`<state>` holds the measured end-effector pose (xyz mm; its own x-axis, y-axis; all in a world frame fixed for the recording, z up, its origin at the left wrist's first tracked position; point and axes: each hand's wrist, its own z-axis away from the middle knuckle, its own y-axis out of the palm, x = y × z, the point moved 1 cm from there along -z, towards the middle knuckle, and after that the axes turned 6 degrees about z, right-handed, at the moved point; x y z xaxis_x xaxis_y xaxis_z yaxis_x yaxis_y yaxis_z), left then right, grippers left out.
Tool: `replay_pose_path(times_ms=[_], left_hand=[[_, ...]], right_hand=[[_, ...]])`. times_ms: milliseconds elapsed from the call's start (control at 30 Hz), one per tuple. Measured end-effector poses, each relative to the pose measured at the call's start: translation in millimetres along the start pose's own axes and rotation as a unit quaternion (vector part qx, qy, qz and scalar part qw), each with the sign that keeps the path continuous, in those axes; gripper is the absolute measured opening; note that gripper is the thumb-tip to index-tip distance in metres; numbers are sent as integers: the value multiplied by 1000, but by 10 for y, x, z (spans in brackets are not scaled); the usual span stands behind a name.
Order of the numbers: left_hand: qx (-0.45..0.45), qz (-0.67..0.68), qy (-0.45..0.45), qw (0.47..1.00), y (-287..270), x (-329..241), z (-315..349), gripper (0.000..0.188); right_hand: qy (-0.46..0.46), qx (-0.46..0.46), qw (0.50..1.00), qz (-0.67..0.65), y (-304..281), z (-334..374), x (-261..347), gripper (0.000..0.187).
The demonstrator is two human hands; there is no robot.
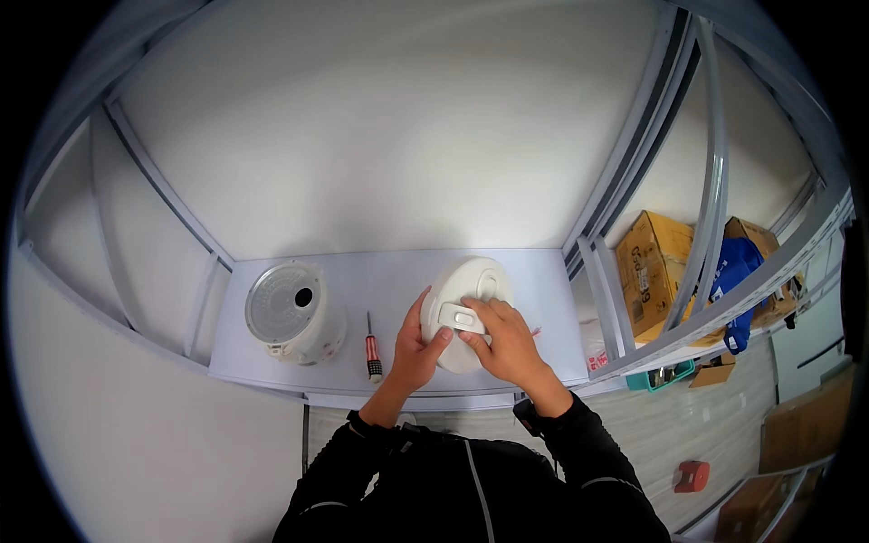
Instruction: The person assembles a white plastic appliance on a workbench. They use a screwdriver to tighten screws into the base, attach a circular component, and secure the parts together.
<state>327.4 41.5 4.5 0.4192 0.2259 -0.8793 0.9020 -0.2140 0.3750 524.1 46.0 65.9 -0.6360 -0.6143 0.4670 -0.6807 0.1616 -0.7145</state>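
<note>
A round white lid (pixel 463 359) is held up tilted above the front part of the table. My left hand (pixel 417 347) grips its left edge, thumb on the upper face and fingers behind it. With my right hand (pixel 503 342) I pinch a small white oblong piece (pixel 460 318) with a raised button-like part, lying against the lid's face. Whether this piece is fixed to the lid I cannot tell. Left of my hands lies a screwdriver (pixel 372 353) with a red and black handle. Farther left stands a white drum-shaped appliance body (pixel 319 340) with a grey top and a dark round hole.
The white table (pixel 398 262) sits inside a grey metal frame (pixel 715 172) with white panels. To the right are cardboard boxes (pixel 647 271), a blue bag (pixel 740 271) and a teal basket (pixel 654 377). A red object (pixel 692 476) stands on the floor.
</note>
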Motion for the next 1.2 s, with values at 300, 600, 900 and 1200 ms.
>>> replay_pose_path(times_ms=[300, 600, 900, 1200], left_hand=[[-35, -10, -15, 999, -39, 48, 18, 67], [-50, -62, -9, 997, -76, 59, -12, 63], [-38, 0, -21, 999, -83, 82, -35, 60], [-104, 37, -24, 994, -189, 189, -41, 68]], right_hand=[[12, 26, 999, -27, 59, 2, 12, 55], [-13, 51, 998, 16, 54, 0, 58, 67], [-46, 66, 993, 89, -20, -58, 131, 70], [-87, 18, 994, 59, 16, -154, 231, 71]])
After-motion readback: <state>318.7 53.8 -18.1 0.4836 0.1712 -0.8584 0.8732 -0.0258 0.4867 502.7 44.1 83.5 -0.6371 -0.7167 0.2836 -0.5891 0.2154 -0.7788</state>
